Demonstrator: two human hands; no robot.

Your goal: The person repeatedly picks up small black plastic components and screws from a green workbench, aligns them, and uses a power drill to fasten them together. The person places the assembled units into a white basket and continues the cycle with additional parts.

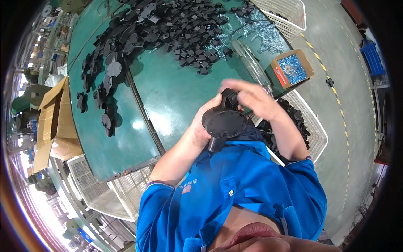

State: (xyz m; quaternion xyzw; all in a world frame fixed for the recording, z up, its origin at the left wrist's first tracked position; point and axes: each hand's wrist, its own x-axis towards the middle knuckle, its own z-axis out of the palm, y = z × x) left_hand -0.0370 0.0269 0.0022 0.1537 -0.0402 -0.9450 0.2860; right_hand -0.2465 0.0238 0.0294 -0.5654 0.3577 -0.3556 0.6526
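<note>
My left hand (pixel 200 125) is wrapped round a black plastic part with a round disc face (pixel 226 124), held close in front of my body. A short cylindrical stub sticks out below the disc, and a blocky, hollow-looking end rises above it. At that upper end is my right hand (pixel 257 100), its fingers bent over the part and smeared by motion. Whether those fingers grip the part or something small cannot be made out. Similar black parts with round discs (pixel 113 69) lie along the far left of the green table (pixel 168 92).
Small black blocks (pixel 197 40) form a heap at the table's far side, beside loose springs (pixel 262 35). A clear ribbed tube (pixel 251 63) lies near a carton of blue screws (pixel 293 69). White baskets (pixel 321 134) stand at right; an open cardboard box (pixel 63 122) is at left.
</note>
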